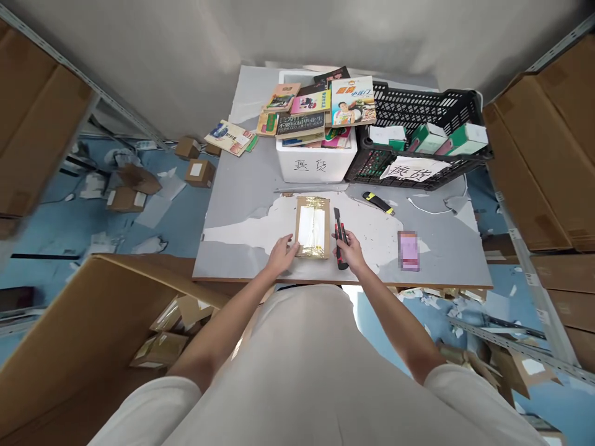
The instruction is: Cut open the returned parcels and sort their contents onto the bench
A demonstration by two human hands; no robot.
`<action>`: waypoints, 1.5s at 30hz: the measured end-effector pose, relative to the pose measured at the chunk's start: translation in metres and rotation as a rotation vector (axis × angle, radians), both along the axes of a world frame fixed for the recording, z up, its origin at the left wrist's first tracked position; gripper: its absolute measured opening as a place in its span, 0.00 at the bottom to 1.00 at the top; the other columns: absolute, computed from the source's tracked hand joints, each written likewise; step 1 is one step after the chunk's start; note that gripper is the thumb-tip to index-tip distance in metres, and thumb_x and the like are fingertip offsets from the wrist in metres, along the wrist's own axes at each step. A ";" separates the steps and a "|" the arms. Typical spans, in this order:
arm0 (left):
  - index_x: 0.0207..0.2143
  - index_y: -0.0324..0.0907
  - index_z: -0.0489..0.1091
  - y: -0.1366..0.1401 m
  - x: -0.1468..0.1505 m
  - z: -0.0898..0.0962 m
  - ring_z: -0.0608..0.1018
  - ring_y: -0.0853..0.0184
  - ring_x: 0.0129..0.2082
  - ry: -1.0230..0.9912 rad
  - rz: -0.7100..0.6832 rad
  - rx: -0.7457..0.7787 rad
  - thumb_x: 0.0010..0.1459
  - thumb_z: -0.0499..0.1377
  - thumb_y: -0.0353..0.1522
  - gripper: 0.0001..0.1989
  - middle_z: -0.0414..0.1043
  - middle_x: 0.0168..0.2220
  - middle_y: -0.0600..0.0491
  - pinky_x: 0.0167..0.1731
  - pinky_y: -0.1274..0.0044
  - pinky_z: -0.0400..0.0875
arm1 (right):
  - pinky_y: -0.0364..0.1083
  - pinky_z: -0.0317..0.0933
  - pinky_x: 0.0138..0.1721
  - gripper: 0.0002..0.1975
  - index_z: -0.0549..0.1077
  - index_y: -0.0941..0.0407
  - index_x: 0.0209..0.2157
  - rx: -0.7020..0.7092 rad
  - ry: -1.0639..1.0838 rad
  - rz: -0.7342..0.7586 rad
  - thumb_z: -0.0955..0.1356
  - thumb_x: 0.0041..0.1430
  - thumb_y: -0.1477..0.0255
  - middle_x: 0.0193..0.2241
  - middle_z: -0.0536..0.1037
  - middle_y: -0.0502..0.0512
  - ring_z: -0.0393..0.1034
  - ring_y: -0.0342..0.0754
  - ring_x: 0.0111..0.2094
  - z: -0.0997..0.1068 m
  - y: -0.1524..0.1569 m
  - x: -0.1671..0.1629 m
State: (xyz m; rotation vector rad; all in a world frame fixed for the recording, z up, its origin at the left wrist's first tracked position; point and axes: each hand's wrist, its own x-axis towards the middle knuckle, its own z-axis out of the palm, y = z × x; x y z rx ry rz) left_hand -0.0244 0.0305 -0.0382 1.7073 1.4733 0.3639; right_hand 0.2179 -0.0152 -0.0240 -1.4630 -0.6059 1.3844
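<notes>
1. From my head view, the taped parcel (pixel 312 229) lies flat on the table (pixel 242 186) between my two hands, label side up, within easy reach of both.
2. My left hand (pixel 281 255) is loosely spread, thumb and fingertips against the parcel's near left edge; I'd say that contact steadies it. This hand grips nothing.
3. My right hand (pixel 352 251) is closed around the red-and-black cutter (pixel 339 228), just beside the parcel's right edge. Its nose points away from me, probably for safety; I cannot tell whether the blade is out.
4. Shiny tape (pixel 314 250) covers the parcel's ends and middle, so its contents are hidden from me.
5. Beyond both hands stands a white box (pixel 317 167), heaped above its rim with books (pixel 302 124), perhaps because it is full.
6. Beyond my right hand, a black crate (pixel 413 102) holds green-and-white cartons (pixel 427 137); a handwritten sheet (pixel 413 167) on its front presumably marks it.
7. Between that crate and my right hand lies a yellow-and-black cutter (pixel 377 201); a pink rectangular item (pixel 409 251), blurred out, is to the hand's right.
8. Well left of my left hand, a large open carton (pixel 111 297) contains small parcels (pixel 160 349).
</notes>
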 end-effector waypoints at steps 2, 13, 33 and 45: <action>0.62 0.36 0.56 0.027 0.005 0.008 0.75 0.59 0.47 0.036 0.009 0.078 0.61 0.49 0.46 0.32 0.64 0.56 0.38 0.51 0.65 0.69 | 0.45 0.65 0.25 0.21 0.68 0.55 0.42 -0.025 0.042 -0.020 0.71 0.48 0.62 0.42 0.78 0.56 0.69 0.40 0.22 0.002 -0.021 0.003; 0.62 0.39 0.57 0.155 0.043 0.016 0.68 0.55 0.58 0.105 -0.255 0.043 0.52 0.58 0.39 0.35 0.64 0.60 0.43 0.57 0.67 0.62 | 0.58 0.71 0.44 0.15 0.64 0.49 0.45 -0.221 0.553 -0.073 0.67 0.59 0.61 0.42 0.79 0.54 0.76 0.53 0.46 0.009 -0.066 -0.038; 0.60 0.37 0.53 0.041 -0.007 0.013 0.57 0.54 0.65 0.219 0.133 0.331 0.49 0.59 0.40 0.38 0.54 0.63 0.37 0.60 0.65 0.54 | 0.47 0.70 0.36 0.20 0.63 0.53 0.45 -0.023 -0.303 0.059 0.66 0.55 0.57 0.44 0.75 0.55 0.75 0.44 0.34 -0.002 0.053 0.027; 0.66 0.37 0.49 0.057 0.008 0.010 0.56 0.44 0.64 0.366 -0.281 0.369 0.42 0.62 0.56 0.56 0.56 0.63 0.36 0.64 0.55 0.36 | 0.45 0.68 0.24 0.33 0.52 0.44 0.66 -0.164 -0.611 0.488 0.63 0.60 0.66 0.34 0.77 0.49 0.67 0.41 0.18 0.038 0.016 0.049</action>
